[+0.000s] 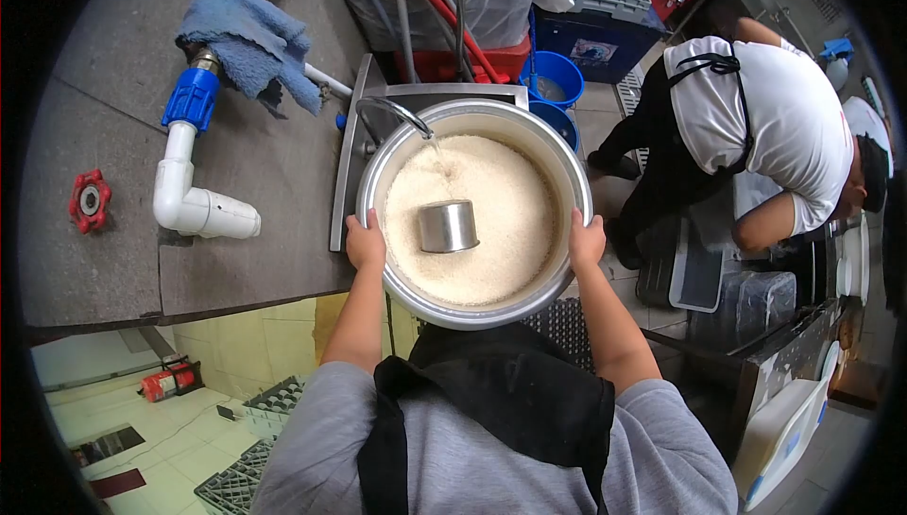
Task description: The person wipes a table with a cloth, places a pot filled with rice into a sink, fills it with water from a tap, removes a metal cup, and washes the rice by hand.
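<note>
Both my hands grip a large round metal pot [378, 175] by its rim, one on each side. My left hand [366, 239] is closed on the left edge and my right hand [587, 238] on the right edge. Pale rice grains [501, 194] fill much of the pot. A small metal cup [449, 226] lies on its side on the rice. From a curved metal faucet [406, 116] above the pot's back left edge, water runs down onto the rice. The pot sits over a metal sink [342, 184], whose basin is mostly hidden beneath it.
On the wall at left are a white pipe with a blue fitting [192, 104], a blue towel [248, 38] and a red valve handle [90, 200]. Mop handles [439, 5] and blue buckets [557, 76] stand behind the sink. At right a co-worker [746, 128] bends over grey bins [699, 265].
</note>
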The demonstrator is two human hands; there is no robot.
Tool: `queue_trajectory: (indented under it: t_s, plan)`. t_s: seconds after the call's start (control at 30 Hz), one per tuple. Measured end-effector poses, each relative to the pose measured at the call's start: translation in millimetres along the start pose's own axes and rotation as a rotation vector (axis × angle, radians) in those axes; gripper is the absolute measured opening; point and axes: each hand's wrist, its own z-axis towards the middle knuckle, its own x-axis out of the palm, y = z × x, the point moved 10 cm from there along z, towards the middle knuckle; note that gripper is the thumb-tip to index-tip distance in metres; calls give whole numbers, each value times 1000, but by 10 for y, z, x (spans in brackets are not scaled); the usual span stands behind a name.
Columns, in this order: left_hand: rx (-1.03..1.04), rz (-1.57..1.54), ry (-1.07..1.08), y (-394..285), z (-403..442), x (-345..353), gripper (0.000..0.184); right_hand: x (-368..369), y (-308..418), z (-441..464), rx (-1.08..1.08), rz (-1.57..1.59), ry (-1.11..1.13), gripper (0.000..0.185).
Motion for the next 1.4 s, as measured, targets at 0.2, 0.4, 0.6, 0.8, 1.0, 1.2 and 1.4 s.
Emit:
queue_trajectory:
  t_s: [0.2, 0.4, 0.6, 0.8, 1.0, 1.2, 1.4]
  plan:
    - [-28, -14, 43, -52, 26, -12, 48, 46, -21, 62, 19, -3, 0, 49]
    - [-15, 0, 33, 11, 105, 48, 48, 26, 59, 59, 3, -51, 0, 49]
    - [-18, -3, 44, -15, 75, 17, 48, -26, 118, 26, 12, -65, 17, 49]
    - [-34, 14, 52, -13, 103, 32, 48, -14, 164, 24, -12, -63, -8, 48]
    - [-15, 12, 21, -2, 89, 32, 47, -2, 126, 23, 13, -57, 2, 48]
    - [-7, -4, 35, -3, 81, 41, 46, 1, 104, 20, 10, -52, 8, 49]
    - [-6, -6, 31, -8, 46, 33, 45, 24, -3, 44, 35, -56, 13, 51]
